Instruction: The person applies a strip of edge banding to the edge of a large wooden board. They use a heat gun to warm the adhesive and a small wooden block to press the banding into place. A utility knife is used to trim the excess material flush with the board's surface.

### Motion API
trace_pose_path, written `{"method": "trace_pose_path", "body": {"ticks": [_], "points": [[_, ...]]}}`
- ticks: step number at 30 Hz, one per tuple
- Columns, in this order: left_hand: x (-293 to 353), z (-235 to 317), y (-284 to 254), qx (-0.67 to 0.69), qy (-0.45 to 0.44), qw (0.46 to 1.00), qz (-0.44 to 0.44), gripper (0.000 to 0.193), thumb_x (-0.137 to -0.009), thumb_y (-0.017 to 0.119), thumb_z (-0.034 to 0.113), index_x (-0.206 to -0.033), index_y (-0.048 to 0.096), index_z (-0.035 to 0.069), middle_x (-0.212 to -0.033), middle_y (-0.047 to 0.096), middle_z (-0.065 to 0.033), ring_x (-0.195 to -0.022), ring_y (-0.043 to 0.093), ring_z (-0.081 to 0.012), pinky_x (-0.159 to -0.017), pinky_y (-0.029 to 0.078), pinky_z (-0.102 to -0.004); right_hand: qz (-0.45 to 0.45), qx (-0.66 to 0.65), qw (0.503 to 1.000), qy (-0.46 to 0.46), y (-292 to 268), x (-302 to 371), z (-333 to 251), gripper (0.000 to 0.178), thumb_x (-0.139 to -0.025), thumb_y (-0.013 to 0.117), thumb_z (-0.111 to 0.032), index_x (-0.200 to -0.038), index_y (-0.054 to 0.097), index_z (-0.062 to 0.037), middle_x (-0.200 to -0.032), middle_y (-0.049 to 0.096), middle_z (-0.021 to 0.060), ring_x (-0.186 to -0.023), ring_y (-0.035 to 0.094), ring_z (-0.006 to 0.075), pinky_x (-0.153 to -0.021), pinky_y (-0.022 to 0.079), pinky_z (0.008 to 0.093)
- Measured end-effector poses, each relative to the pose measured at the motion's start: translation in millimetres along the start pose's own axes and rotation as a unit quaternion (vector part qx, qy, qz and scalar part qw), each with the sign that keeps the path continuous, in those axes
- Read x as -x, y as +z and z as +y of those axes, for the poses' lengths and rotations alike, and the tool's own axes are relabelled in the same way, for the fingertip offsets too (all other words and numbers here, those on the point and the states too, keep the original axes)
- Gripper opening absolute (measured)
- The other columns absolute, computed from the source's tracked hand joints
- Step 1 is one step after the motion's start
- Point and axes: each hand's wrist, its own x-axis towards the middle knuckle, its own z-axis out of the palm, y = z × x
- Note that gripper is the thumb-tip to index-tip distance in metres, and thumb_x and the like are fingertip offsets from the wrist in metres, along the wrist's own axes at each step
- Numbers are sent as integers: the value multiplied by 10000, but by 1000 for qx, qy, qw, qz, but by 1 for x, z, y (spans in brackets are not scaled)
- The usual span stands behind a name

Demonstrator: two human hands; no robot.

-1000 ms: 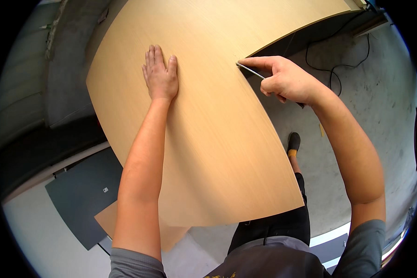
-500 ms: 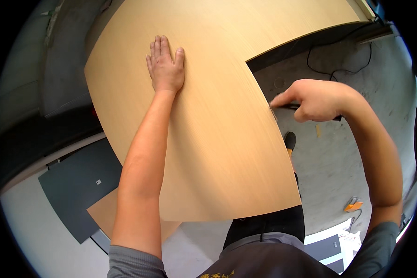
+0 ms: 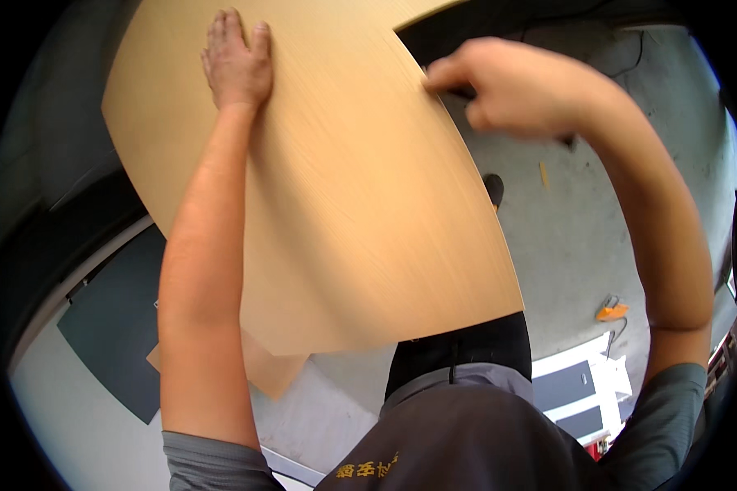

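Observation:
A large light wood-grain board (image 3: 368, 204) with a step cut out of its right side fills the middle of the view. My left hand (image 3: 239, 69) lies flat on its upper left part, palm down. At the board's right edge, just below the inner corner of the cutout, is my right hand (image 3: 516, 86), blurred by motion. Its fingers are curled round a dark hand tool (image 3: 568, 141), mostly hidden by the hand, and the forefinger points along to the board's edge. The tool's exact kind cannot be made out.
Below on the right is a grey floor (image 3: 565, 221) with an orange tool and cord (image 3: 612, 311) and a small wooden strip (image 3: 544, 174). A dark grey panel (image 3: 110, 327) lies at the lower left beside a brown board (image 3: 274, 368). Dark cable runs at the upper right.
The whole view has shifted, so the board and both hands appear higher and further left. My right hand has moved up along the board's edge, nearer the cutout's corner.

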Motion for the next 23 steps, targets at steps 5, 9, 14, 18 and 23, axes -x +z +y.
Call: {"method": "trace_pose_path", "body": {"ticks": [5, 9, 14, 18, 23], "points": [[2, -8, -1, 10, 22, 1000, 17, 697, -1022, 411, 537, -1516, 441, 47, -1601, 394, -159, -1500, 327, -312, -1212, 241, -491, -42, 44, 998, -11, 150, 146, 48, 670, -708, 639, 67, -1358, 517, -45, -1452, 529, 164, -884, 693, 427, -810, 578, 482], [-17, -9, 8, 15, 28, 999, 12, 698, -1020, 412, 546, -1503, 458, 44, -1595, 404, -156, -1484, 349, -321, -1205, 258, -479, -60, -14, 997, -37, 150, 166, 85, 690, -735, 579, 93, -1410, 522, -41, -1494, 505, 190, -1214, 613, 386, -982, 546, 408], [-14, -53, 13, -134, 191, 972, 12, 545, -1069, 405, 411, -1441, 510, 26, -1523, 475, -205, -1425, 407, -383, -1173, 334, -433, 13, -232, 973, -4, 39, 34, 75, 784, -749, 490, 42, -1510, 508, -148, -1571, 448, 182, -1411, 490, 190, -1095, 440, 249], [-44, -40, 28, -3, 148, 989, 27, 589, -1051, 412, 455, -1442, 507, 25, -1536, 462, -194, -1432, 401, -369, -1188, 313, -431, 63, -219, 945, -235, 6, 35, 66, 669, -752, 520, 43, -1421, 543, 55, -1371, 635, 185, -1236, 602, 235, -1092, 423, 287], [-42, -36, 10, 41, 72, 996, 12, 706, -1008, 433, 562, -1462, 505, 26, -1537, 471, -176, -1446, 392, -345, -1193, 307, -392, -33, -134, 962, -234, 37, 71, 79, 685, -759, 560, 49, -1432, 581, -76, -1364, 650, 153, -1258, 608, 239, -1104, 427, 311]]}}
